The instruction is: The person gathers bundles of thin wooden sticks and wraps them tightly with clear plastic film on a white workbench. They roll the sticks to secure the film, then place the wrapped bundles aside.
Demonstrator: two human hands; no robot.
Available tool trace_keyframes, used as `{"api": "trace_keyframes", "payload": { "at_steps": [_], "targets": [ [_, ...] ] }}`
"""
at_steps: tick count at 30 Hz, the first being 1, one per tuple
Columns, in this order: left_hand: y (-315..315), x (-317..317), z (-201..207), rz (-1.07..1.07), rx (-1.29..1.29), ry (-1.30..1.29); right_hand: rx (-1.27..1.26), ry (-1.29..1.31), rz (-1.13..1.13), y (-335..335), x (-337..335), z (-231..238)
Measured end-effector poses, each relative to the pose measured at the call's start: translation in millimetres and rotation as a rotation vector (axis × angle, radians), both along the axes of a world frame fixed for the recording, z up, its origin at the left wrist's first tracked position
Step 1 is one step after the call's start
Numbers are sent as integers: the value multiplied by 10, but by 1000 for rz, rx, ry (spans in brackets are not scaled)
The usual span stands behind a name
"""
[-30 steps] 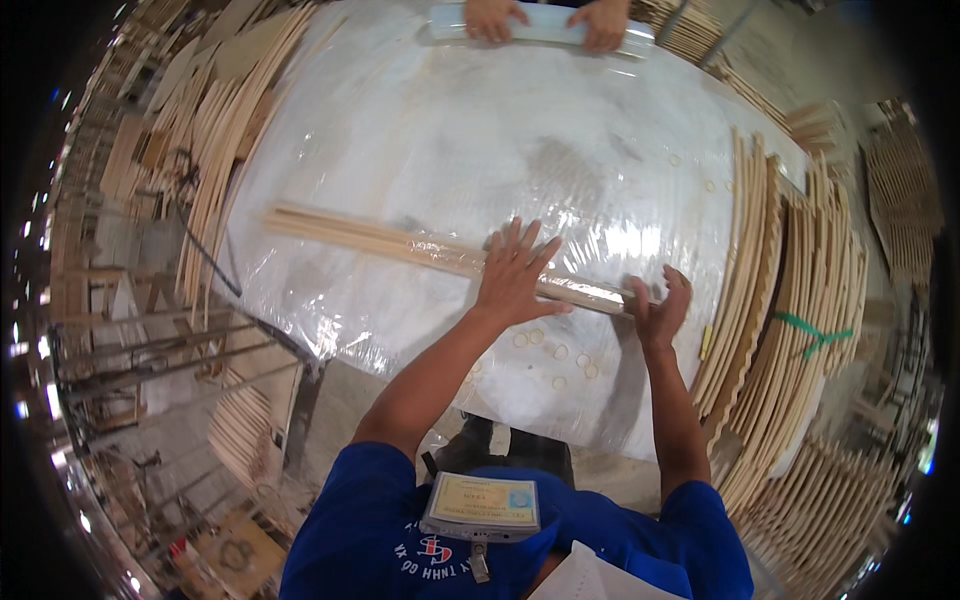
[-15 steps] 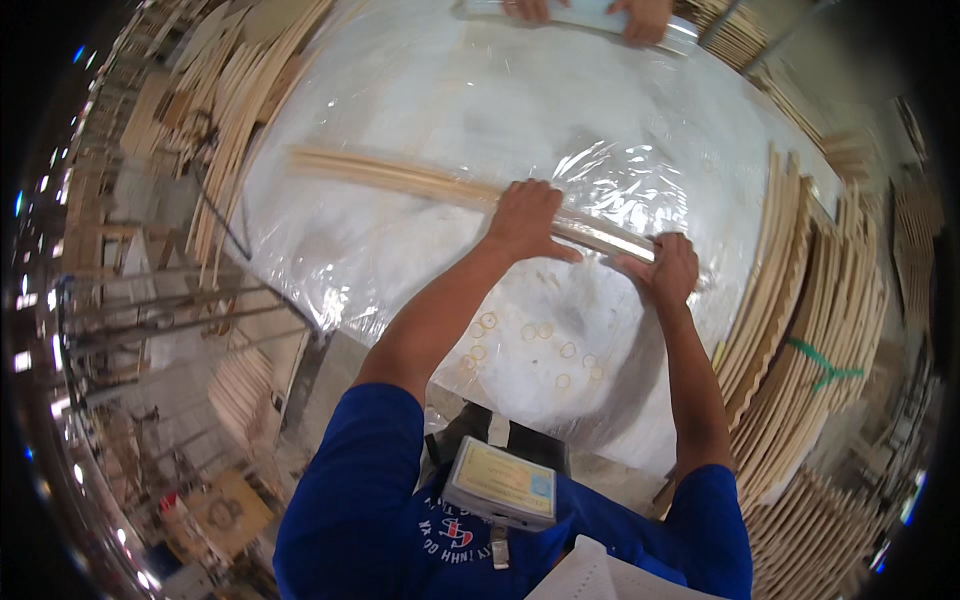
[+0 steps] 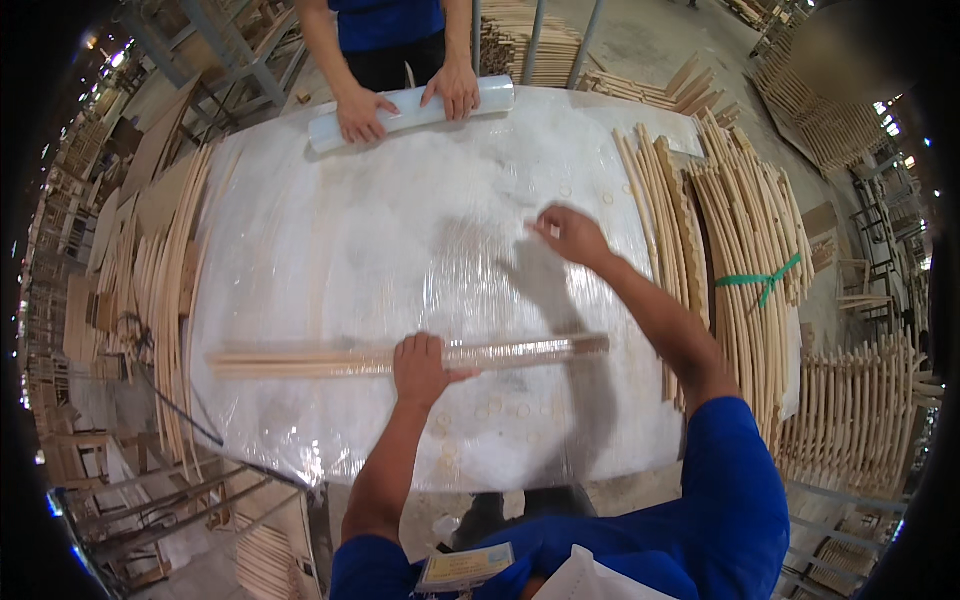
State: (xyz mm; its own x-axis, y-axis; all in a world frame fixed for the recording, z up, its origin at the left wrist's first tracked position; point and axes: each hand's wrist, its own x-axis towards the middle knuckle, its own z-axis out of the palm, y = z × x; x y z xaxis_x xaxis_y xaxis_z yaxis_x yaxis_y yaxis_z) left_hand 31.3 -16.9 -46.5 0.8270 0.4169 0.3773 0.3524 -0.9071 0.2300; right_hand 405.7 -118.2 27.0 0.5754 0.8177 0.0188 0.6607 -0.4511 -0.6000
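A bundle of thin wooden strips (image 3: 310, 361) lies crosswise on the near part of the table, its right half covered in shiny clear film (image 3: 520, 352). Across the middle of the bundle rests my left hand (image 3: 421, 370), fingers over the strips and thumb pointing right. My right hand (image 3: 570, 234) is raised farther off, above the right side of the table. Its fingertips are pinched together; what they hold, if anything, is too small to make out. At the far edge, a co-worker's two hands (image 3: 408, 106) rest on a roll of clear film (image 3: 330, 128).
The white table (image 3: 270, 240) has several rubber bands (image 3: 490, 408) on its near side. Piles of wooden strips (image 3: 745, 220) line the right edge, one tied with a green strap (image 3: 765, 280). More strips (image 3: 165, 290) lie along the left edge.
My right hand has left the bundle's right end and moved up and away. My left hand stays on the bundle. The view has shifted, bringing the co-worker's roll fully into sight.
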Motion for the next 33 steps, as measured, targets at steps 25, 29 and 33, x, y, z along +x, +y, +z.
{"api": "trace_keyframes", "payload": {
  "at_steps": [25, 29, 33],
  "targets": [
    [99, -46, 261, -85, -61, 129, 494, 427, -372, 2137, 1699, -763],
    [72, -416, 365, -175, -126, 176, 518, 360, -530, 1637, 1777, -732],
    [-131, -625, 365, -154, -181, 171, 555, 414, -513, 1395, 1588, -791]
  ]
}}
